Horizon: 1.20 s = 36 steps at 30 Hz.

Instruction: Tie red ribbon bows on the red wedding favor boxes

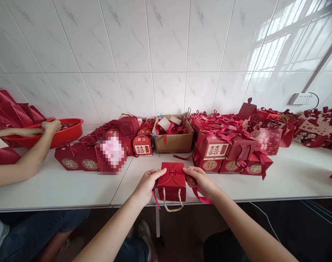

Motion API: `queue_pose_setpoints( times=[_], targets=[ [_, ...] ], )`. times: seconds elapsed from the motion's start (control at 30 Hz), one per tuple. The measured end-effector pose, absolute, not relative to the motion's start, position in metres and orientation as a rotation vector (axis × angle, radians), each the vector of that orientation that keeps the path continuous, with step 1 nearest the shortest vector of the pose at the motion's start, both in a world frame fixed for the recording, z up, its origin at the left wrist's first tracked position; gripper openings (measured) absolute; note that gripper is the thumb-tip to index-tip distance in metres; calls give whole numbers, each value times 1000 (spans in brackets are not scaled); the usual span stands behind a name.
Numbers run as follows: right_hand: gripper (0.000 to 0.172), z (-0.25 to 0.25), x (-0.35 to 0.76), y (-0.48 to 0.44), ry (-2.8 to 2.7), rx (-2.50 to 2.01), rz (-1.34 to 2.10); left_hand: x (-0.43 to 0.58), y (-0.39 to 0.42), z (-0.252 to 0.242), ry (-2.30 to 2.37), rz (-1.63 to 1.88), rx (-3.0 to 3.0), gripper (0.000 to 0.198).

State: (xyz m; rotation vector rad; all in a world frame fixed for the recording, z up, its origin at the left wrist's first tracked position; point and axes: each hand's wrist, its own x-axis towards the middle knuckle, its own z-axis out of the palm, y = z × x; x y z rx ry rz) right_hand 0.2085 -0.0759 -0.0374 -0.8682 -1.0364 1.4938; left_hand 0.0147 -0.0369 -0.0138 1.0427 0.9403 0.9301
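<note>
A small red gift box (171,189) with a cream rope handle (172,209) sits near the front edge of the table. Dark red ribbon (202,197) crosses its folded top and is tied at the middle. At the box's left side, my left hand (150,181) pinches one ribbon end, thumb at the top corner. My right hand (200,179) grips the other end on the right, fingers closed. Ribbon tails hang below both hands. The rope handle droops over the table edge.
Behind the box stands a cardboard carton (174,142) holding ribbon and cards. Stacked red boxes with bows (215,149) are on the right, more red boxes (84,156) on the left. At far left, another person's arms (32,153) reach into a red basin (70,131).
</note>
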Motion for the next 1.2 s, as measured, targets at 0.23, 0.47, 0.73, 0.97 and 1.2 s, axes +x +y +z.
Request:
queue_pose_setpoints(
  times=[0.23,0.47,0.73,0.97,1.2],
  targets=[
    [45,-39,217,-80,-1012,-899,1471,11,-37,-20,985,1021,1321,51],
    [20,-7,224,-87,-1028,-721,1468,16,-32,-19,1115,1178,1647,37],
    [25,26,219,-86,-1230,-759,1360,21,-32,9,1125,1241,1976,22],
    [33,28,210,-83,-1329,-808,1327,48,-33,50,896,1095,1821,25],
    [40,16,201,-72,-1370,-1009,1148,47,-33,53,835,1161,1931,17]
  ],
)
